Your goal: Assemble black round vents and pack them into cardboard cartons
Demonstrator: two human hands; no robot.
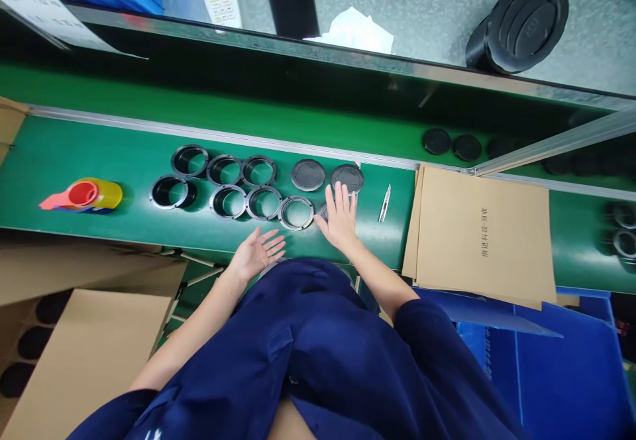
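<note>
My left hand [257, 252] is palm up with its fingers spread, just off the bench's front edge, and holds nothing. My right hand [339, 218] lies palm down with fingers apart, over a dark disc that it mostly hides. Its fingertips reach the lower edge of a black round cap [347, 178]. Another black cap [308, 175] lies to the left of that one. Left of my right hand stands a black ring [296, 222], at the end of two rows of several black rings [227, 211].
A cutter [384, 203] lies right of my right hand, beside stacked cardboard sheets [484, 228]. A yellow and red tape dispenser [94, 195] sits at the left of the green bench [134, 142]. Above runs a shelf edge [348, 59]; a cardboard box [94, 354] stands lower left.
</note>
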